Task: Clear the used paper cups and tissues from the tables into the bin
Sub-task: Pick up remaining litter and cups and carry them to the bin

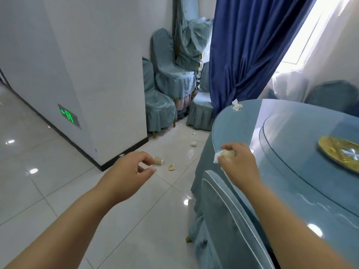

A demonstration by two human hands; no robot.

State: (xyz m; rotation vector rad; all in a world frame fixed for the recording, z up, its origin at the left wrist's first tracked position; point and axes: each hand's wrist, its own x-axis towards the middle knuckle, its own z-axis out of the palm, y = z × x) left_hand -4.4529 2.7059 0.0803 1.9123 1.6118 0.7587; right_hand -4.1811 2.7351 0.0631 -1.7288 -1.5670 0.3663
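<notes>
My right hand (238,164) grips a crumpled white and tan tissue (223,154) at the near edge of the round blue table (242,129). A second crumpled tissue (237,105) lies on the table's far edge. My left hand (130,171) hovers over the floor with loosely curled fingers and holds nothing. Beyond its fingertips a paper cup (159,160) lies on its side on the tiles, with a crumpled tissue (171,167) beside it. Farther off lie another paper cup (193,144) and small scraps (194,134). No bin is in view.
A blue-covered chair (229,220) stands tucked against the table below my right arm. Several covered chairs (171,80) are stacked in the corner by a dark blue curtain (244,45). A white pillar (93,78) stands left. A gold plate (340,152) sits on the table's glass turntable.
</notes>
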